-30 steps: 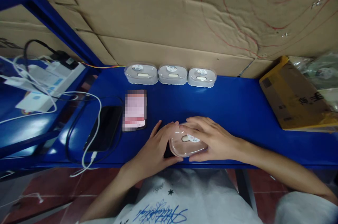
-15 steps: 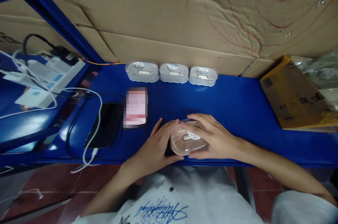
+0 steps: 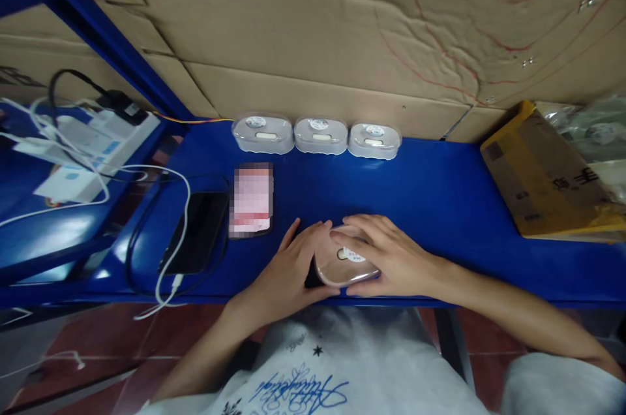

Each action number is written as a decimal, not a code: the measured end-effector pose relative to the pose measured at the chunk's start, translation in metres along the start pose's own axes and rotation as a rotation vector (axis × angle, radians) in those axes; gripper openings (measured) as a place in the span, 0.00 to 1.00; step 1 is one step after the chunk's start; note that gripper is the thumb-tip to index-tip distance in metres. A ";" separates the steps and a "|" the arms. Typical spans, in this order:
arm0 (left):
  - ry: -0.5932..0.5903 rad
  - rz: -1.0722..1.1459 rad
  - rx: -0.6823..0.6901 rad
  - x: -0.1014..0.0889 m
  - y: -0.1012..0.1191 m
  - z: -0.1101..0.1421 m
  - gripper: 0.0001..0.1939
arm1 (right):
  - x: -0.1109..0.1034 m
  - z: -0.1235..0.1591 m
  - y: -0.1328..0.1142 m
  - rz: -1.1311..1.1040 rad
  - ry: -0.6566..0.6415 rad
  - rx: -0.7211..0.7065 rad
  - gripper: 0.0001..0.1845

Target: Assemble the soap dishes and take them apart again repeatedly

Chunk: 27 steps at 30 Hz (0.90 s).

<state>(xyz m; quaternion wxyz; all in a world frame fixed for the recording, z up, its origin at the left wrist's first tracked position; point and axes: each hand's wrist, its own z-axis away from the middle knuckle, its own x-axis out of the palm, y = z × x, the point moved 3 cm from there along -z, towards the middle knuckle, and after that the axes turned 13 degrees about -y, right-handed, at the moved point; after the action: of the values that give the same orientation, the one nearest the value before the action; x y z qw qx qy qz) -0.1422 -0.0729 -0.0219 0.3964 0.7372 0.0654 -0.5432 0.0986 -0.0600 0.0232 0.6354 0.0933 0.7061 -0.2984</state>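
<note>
At the front edge of the blue table (image 3: 313, 190), an oval plastic case (image 3: 335, 258) lies between my hands. It has a clear, shiny cover, a pinkish body, a small slot-like window and a white round sticker. My left hand (image 3: 291, 265) curves around its left end, thumb at the near side and fingers at the far side. Over the right end sits my right hand (image 3: 391, 255), fingers across the top and far side, thumb along the near side, partly hiding the sticker. Three similar pale cases (image 3: 320, 136) stand in a row against the cardboard.
A phone (image 3: 251, 199) with a blurred screen lies left of my hands. Beside it is a black device (image 3: 198, 232) with a white cable. Far left is a white power strip (image 3: 98, 154) with plugs. A cardboard box (image 3: 542, 173) with yellow tape stands right.
My right hand has slid slightly left and closer over the case, covering more of its right end. My left hand stays almost in place.
</note>
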 end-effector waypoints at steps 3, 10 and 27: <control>0.003 0.005 0.006 0.000 0.000 0.000 0.58 | 0.001 0.000 0.000 -0.010 0.019 -0.010 0.47; -0.023 0.016 -0.002 0.001 -0.003 0.001 0.56 | 0.005 -0.003 0.003 -0.022 0.071 -0.063 0.46; -0.069 0.004 -0.059 0.001 -0.001 -0.001 0.56 | 0.004 -0.001 0.019 0.001 -0.044 -0.093 0.53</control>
<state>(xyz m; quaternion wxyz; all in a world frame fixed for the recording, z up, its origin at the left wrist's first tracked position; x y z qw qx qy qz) -0.1421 -0.0720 -0.0228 0.4212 0.7062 0.0664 -0.5652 0.1067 -0.0447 0.0136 0.6546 0.0572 0.7049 -0.2669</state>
